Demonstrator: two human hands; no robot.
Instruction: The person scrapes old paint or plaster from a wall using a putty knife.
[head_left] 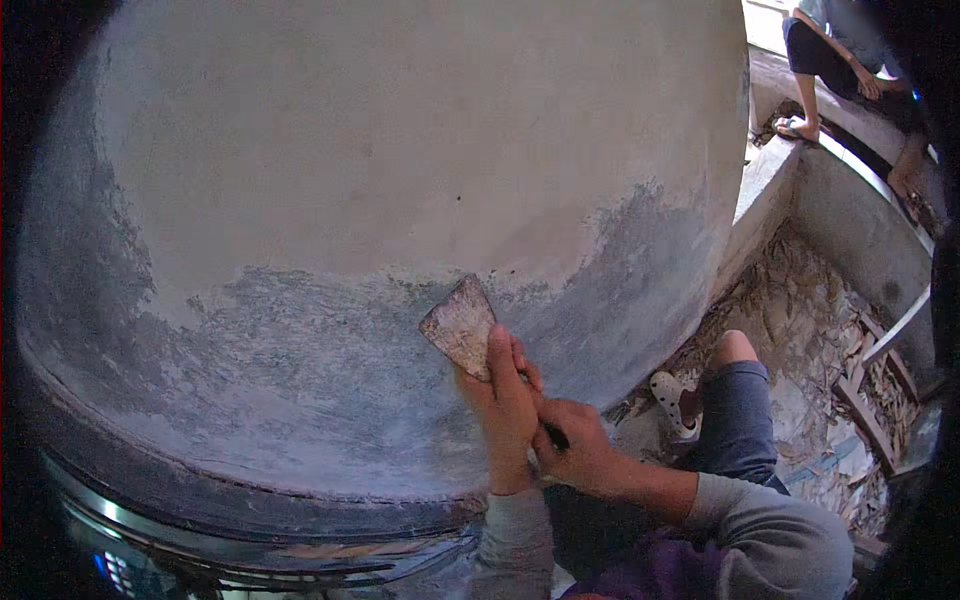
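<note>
My left hand [508, 408] is closed around a scraper, its thumb pointing up along the side. The scraper's flat four-sided blade [462, 325] is crusted with pale residue and lies over the lower part of a big rounded surface [390, 160]. That surface is smooth beige above, with a rough grey, streaked band [330, 350] below. Against the left hand's lower side, my right hand [578, 447] is closed, with a small dark piece showing between its fingers. Whether that piece is the scraper's handle cannot be made out.
A dark ledge [260, 505] runs below the rounded surface. My bent knee [737, 350] and a pale clog [673, 402] are at the right, over debris-strewn floor [800, 300]. Broken boards [865, 425] lie beyond. Another person [835, 50] sits by a low wall [865, 200] at the upper right.
</note>
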